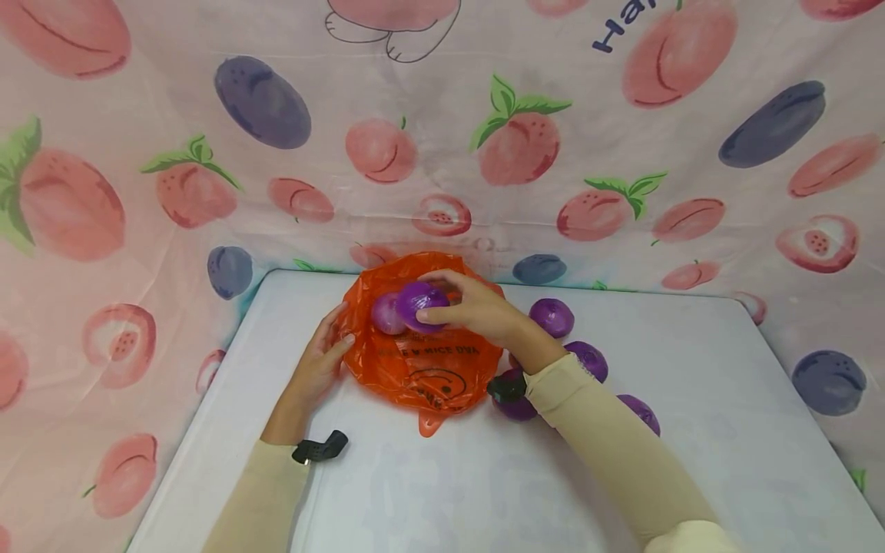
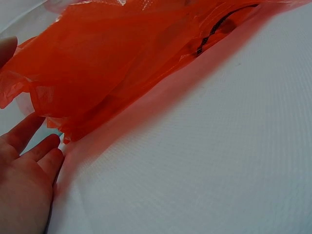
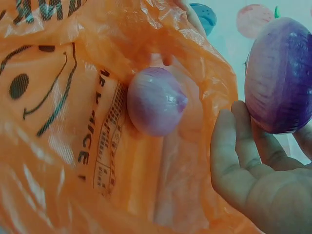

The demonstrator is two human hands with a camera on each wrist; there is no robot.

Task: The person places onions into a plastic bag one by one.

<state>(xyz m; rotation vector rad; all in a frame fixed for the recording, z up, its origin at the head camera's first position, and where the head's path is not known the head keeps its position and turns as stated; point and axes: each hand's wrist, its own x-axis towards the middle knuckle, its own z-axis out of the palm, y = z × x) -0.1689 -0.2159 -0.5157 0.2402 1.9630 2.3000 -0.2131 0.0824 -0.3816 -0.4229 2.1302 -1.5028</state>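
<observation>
An orange-red plastic bag [image 1: 390, 372] with a printed smiley lies spread on the white table, its mouth facing up. One purple onion [image 3: 153, 103] rests inside it. Above the mouth, my right hand [image 1: 487, 311] grips another purple onion [image 1: 423, 301] between thumb and fingers. In the right wrist view this held onion [image 3: 280, 78] is clear of the bag's rim. My left hand [image 1: 319, 359] is at the bag's left edge, its thumb and fairly straight fingers spread apart and touching the plastic.
To the right of the bag sit several more onions, among them one at the back [image 1: 551, 317], one partly behind the right forearm [image 1: 589, 361] and one farther right [image 1: 639, 415]. A fruit-print cloth [image 1: 442, 92] rises behind the table [image 1: 429, 491].
</observation>
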